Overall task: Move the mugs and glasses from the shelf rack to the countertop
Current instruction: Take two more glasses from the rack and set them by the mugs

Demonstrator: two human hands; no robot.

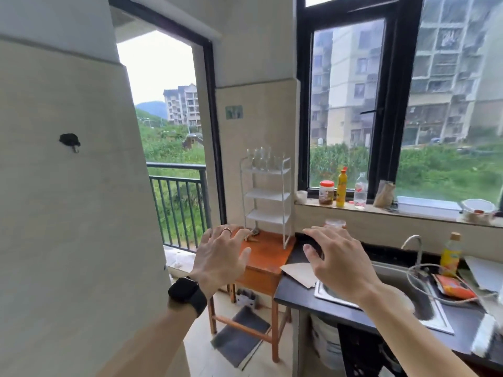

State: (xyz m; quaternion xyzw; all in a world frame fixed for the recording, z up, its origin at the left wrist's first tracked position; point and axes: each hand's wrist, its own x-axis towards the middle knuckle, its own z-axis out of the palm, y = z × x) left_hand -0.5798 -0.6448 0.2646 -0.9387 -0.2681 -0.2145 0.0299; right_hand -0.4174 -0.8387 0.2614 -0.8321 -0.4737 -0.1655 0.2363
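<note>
Desk: What does the kitchen show?
Caption: A dark countertop [296,292] runs by the sink [330,295]; beside it a white shelf rack [265,195] stands on a wooden table [268,257].
Desk: And the person?
Caption: Left hand [220,257] and right hand [340,263] hover spread and empty — the glasses [261,159] crowd the rack's top tier. Each is probably best lifted singly, gripped low.

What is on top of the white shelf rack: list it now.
Several clear glasses stand on the top tier of the white shelf rack. They overlap and blur, so their count is unclear.
</note>
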